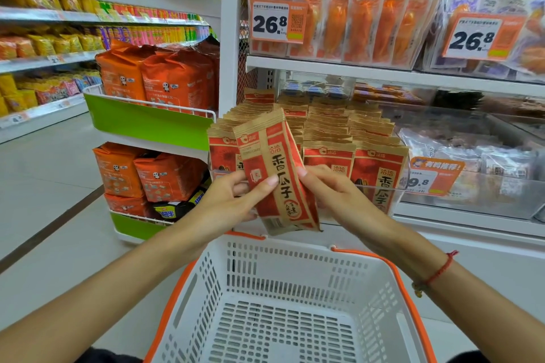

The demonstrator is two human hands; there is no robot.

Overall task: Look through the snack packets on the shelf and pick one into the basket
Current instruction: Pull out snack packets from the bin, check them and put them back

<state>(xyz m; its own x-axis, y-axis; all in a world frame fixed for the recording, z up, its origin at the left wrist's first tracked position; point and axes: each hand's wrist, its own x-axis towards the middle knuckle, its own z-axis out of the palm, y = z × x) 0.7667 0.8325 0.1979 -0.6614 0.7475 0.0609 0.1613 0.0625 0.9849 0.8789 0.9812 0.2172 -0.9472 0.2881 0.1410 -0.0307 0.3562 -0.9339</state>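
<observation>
Sunflower-seed packet (pixel 277 174), kraft-brown with a red panel and bold black characters, is lifted clear of its row and tilted so its top leans left, held directly above the far rim of the white basket (pixel 295 280). The left hand (pixel 236 200) pinches the packet's left edge, thumb across the front face, and the right hand (pixel 330 188) pinches its right edge with the fingertips; both hands are clasped on this one packet. Behind it, further from the basket, stand the remaining packets (pixel 339 138) of the same kind, filed upright in a clear bin on the shelf (pixel 442 212).

Judging from this, the browsing step looks to be ending: one packet is singled out and is being inspected, not yet dropped. The basket, with orange trim and handles (pixel 407 283), sits just below the hands and shows nothing on its slotted floor.

The next move calls for little travel: bring the packet down toward the basket's middle, past the near side of that far rim, and let go with both hands. The packet is light and flat, so it may flutter or land on edge; releasing low inside the walls should avoid that.
</observation>
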